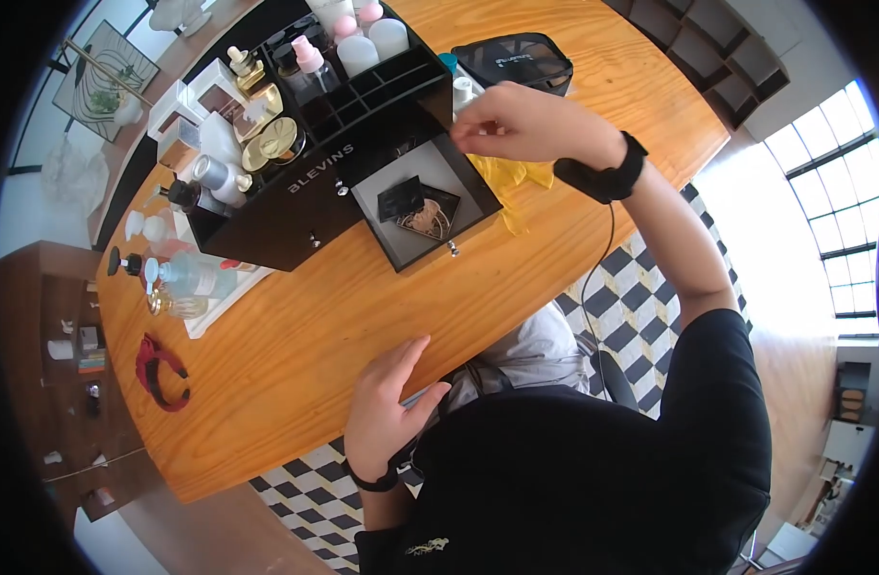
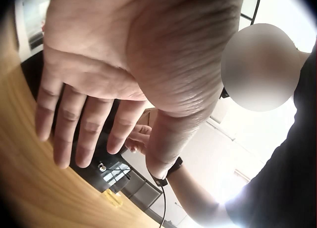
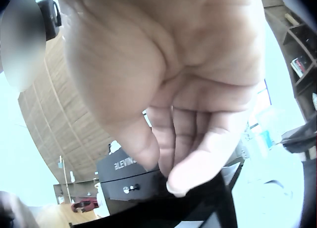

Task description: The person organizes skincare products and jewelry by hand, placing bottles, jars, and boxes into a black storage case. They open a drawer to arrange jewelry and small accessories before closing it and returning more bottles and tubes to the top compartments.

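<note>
On the wooden desk (image 1: 305,340), a black organizer (image 1: 272,216) marked BLEVINS sits with its long axis running from lower left to upper right in the head view. One drawer (image 1: 444,165) stands pulled out from its front, pointing down and to the right in that view, its round knob (image 1: 454,249) toward the person's side. Inside lies a small black case (image 1: 401,198) beside a tan, looped piece (image 1: 426,218) too small to make out; the drawer's rear end fades into shadow.

Of the hands, the right hand (image 1: 535,125) hangs over the drawer's rear right corner, fingers loosely bent and nothing visible between them. It partly hides yellow material (image 1: 527,177) beyond. The left hand (image 1: 387,412) is at the near edge, fingers outstretched, palm bare, grasping nothing.

The left wrist view hides much of the organizer behind the fingers. In the right wrist view, the thumb cuts off the lettering's end, and bright glare washes out the right side.
</note>
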The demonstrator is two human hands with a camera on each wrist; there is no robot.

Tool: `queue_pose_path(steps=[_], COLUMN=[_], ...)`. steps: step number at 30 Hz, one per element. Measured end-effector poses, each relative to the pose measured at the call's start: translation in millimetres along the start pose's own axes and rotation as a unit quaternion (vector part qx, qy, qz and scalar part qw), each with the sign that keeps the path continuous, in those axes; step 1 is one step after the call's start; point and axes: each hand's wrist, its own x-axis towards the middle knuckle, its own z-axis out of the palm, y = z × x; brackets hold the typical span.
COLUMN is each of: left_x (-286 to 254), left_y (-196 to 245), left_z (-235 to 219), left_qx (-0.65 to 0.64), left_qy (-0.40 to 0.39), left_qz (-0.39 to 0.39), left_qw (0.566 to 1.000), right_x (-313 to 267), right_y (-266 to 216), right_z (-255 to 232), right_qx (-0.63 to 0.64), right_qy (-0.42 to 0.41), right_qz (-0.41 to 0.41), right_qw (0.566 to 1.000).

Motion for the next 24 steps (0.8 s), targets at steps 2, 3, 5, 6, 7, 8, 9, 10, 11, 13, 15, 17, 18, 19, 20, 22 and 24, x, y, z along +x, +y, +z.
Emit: queue_pose_path(steps=[2, 3, 5, 6, 7, 8, 9, 10, 11, 13, 15, 17, 18, 19, 20, 22, 24], left_x=[1.4, 2.6, 4.3, 4.7, 5.4, 6.0, 6.3, 6.7, 7.1, 7.6, 7.2, 6.6, 6.4, 6.5, 7.2, 9.1, 10.1], left_y=[-0.9, -0.9, -0.7, -0.6, -0.2, 1.0, 2.6, 3.6, 4.0, 4.7, 3.6, 2.5, 2.0, 1.7, 1.7, 2.1, 0.8], left_z=[-0.9, -1.6, -2.2, -2.4, -2.1, -1.7, -1.2, -0.6, -0.1, 0.4, 0.9, 1.8, 1.9, 2.2, 2.2, 1.9, 1.8], left_qx=[-0.001, 0.003, 0.006, 0.012, 0.017, 0.016, 0.015, 0.013, 0.013, 0.01, 0.018, 0.025, 0.024, 0.022, 0.021, 0.016, 0.018], left_qy=[-0.004, -0.005, -0.006, -0.012, -0.017, -0.017, -0.022, -0.026, -0.027, -0.029, -0.026, -0.021, -0.022, -0.023, -0.023, -0.024, -0.026], left_qz=[0.008, 0.008, 0.01, 0.014, 0.018, 0.018, 0.018, 0.017, 0.016, 0.006, 0.008, 0.011, 0.009, 0.006, 0.006, 0.009, 0.011], left_qw=[1.0, 1.0, 1.0, 1.0, 1.0, 1.0, 1.0, 0.999, 0.999, 1.0, 0.999, 0.999, 0.999, 0.999, 0.999, 1.0, 0.999], right_x=[-19.5, -29.8, -47.2, -50.5, -54.3, -58.1, -60.5, -59.1, -57.5, -58.1, -59.5, -64.6, -65.5, -66.9, -69.8, -73.0, -73.2], right_y=[16.7, 24.3, 40.9, 47.0, 49.5, 49.2, 45.0, 36.3, 38.2, 46.8, 62.8, 71.8, 68.6, 66.8, 68.6, 68.8, 54.2], right_z=[-4.1, -0.4, 16.1, 24.1, 31.8, 40.5, 46.9, 49.5, 52.6, 63.5, 66.9, 64.8, 60.7, 57.7, 54.4, 45.9, 30.1], right_qx=[-0.061, -0.062, -0.087, -0.087, -0.088, -0.082, -0.076, -0.106, -0.106, -0.128, -0.137, -0.148, -0.143, -0.138, -0.139, -0.113, -0.098], right_qy=[-0.109, -0.108, -0.111, -0.132, -0.132, -0.123, -0.115, -0.118, -0.119, -0.069, -0.074, -0.08, -0.082, -0.085, -0.086, -0.04, -0.009], right_qz=[0.155, 0.157, 0.221, 0.23, 0.231, 0.209, 0.186, 0.185, 0.185, 0.194, 0.184, 0.174, 0.177, 0.18, 0.18, 0.153, 0.149], right_qw=[0.98, 0.98, 0.965, 0.96, 0.96, 0.967, 0.973, 0.97, 0.97, 0.97, 0.97, 0.97, 0.97, 0.97, 0.97, 0.981, 0.984])
